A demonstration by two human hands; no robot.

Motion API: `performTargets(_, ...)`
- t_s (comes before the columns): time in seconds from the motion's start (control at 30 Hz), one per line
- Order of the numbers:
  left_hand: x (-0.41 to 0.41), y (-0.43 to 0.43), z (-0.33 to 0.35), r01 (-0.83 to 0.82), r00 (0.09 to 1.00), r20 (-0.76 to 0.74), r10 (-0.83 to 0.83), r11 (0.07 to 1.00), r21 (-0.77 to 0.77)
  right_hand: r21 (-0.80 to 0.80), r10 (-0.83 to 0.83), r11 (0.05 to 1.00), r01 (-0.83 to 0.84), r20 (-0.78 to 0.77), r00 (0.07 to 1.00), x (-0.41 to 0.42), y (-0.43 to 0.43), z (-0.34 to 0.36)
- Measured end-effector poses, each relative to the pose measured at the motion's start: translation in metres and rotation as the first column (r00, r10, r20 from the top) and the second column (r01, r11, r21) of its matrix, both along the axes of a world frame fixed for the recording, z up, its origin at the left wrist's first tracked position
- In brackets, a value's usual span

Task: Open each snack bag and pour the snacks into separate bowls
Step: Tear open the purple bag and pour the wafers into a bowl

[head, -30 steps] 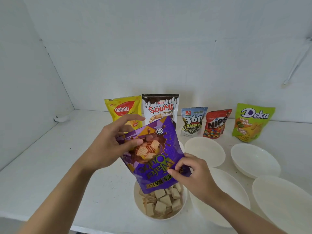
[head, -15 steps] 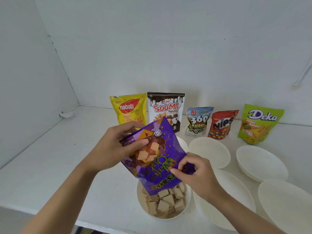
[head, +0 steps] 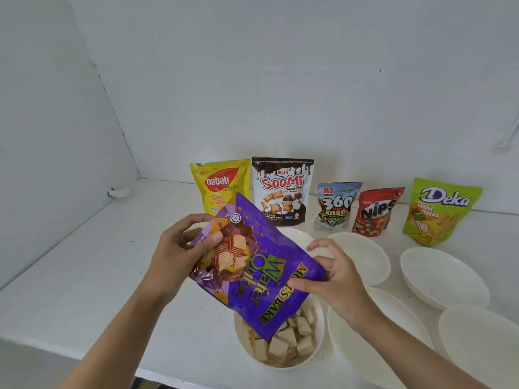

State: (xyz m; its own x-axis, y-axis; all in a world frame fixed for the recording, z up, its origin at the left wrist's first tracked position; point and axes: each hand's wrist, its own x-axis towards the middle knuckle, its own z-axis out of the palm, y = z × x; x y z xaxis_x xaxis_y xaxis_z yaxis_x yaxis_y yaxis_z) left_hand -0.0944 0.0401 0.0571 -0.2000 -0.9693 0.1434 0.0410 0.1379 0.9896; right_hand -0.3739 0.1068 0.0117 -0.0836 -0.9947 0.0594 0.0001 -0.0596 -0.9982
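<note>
A purple wafer bag (head: 261, 265) hangs upside down, its mouth over a white bowl (head: 318, 329) that holds several beige wafer cubes (head: 286, 341). My left hand (head: 179, 254) grips the bag's upturned bottom end. My right hand (head: 328, 273) pinches the bag's right edge with thumb and fingertips, the other fingers spread. Along the back wall stand the yellow Nabati bag (head: 219, 186), the SooMi bag (head: 282, 189), the 360 Kuaci bag (head: 335, 204), the red Nips bag (head: 375, 211) and the green Deka bag (head: 438, 209).
Several white bowls with nothing in them sit on the white shelf: one (head: 365, 254) behind my right hand, one (head: 373, 343) under my right wrist, one (head: 443, 276) at right. A bowl rim (head: 295, 234) shows behind the purple bag. Walls close the left and back.
The purple bag has tilted further and its mouth sits lower over the bowl. My right hand's fingers have spread, keeping only a pinch on the bag's edge.
</note>
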Motion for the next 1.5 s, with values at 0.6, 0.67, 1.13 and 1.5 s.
performTargets(0.6,-0.055,0.056,-0.063,0.036,0.951,-0.308,0.005,0.991,0.129,0.062,-0.286,0.958,0.279,0.236,0.929,0.017,0.009,-0.030)
performTargets(0.67,-0.058,0.055,-0.066,-0.016,0.990,-0.139,0.020,0.999,0.033,0.049,-0.305,0.952,0.302,0.234,0.923,0.019,0.012,-0.030)
performTargets(1.13,-0.028,0.064,-0.058,-0.077,0.990,-0.090,0.105,0.960,0.268,0.065,-0.052,0.997,0.037,0.246,0.968,0.068,0.007,0.005)
performTargets(1.5,0.117,0.075,-0.011,-0.471,0.779,0.376,0.501,0.864,-0.175,-0.345,0.136,0.918,-0.194,-0.186,0.973,0.164,-0.018,0.048)
